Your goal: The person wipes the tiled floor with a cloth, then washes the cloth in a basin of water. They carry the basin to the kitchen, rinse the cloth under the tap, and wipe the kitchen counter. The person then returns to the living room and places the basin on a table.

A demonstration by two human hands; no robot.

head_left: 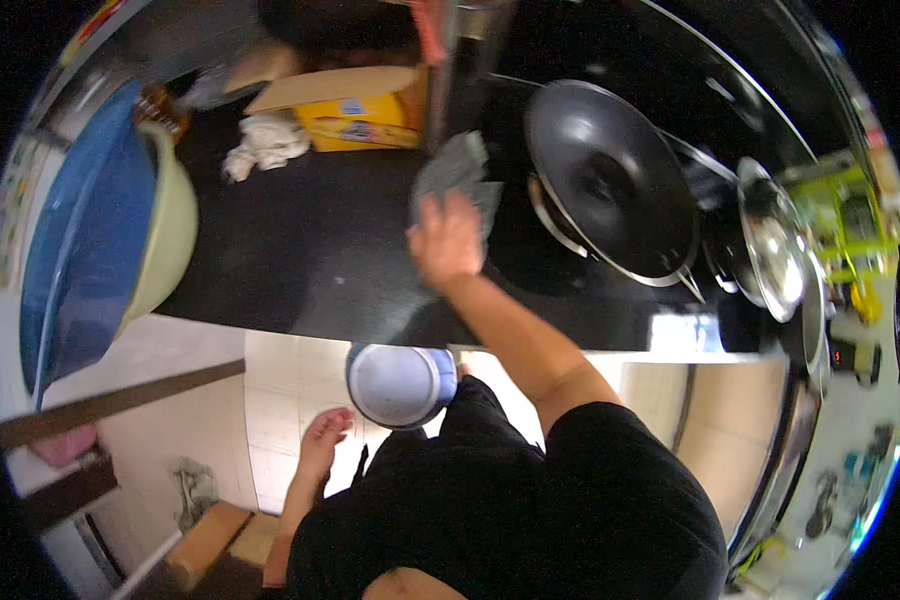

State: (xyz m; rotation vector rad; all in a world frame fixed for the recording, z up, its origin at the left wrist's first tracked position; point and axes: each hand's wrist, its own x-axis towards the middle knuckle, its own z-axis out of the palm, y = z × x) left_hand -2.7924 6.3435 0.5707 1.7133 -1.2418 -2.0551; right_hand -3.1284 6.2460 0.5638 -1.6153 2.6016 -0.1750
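My right hand (446,238) reaches out over the black countertop (320,240) and presses a grey-green cloth (457,170) onto it. The fingers bear down on the cloth's near part, while its far edge spreads out beyond them. To the right of that hand a large black wok (610,180) sits tilted on the stove. Low at my left side hangs my left hand (328,432), away from the counter, its fingers loosely bent with nothing seen in them. It is nearest to a round, pale blue-grey lidded bin (395,385) on the floor.
A blue basin (90,240) and a pale green basin (172,230) lean at the counter's left end. An open cardboard box (330,88) with a yellow pack (360,122) and a crumpled white cloth (267,143) stand at the back. Right of the wok is a shiny metal lid (773,240).
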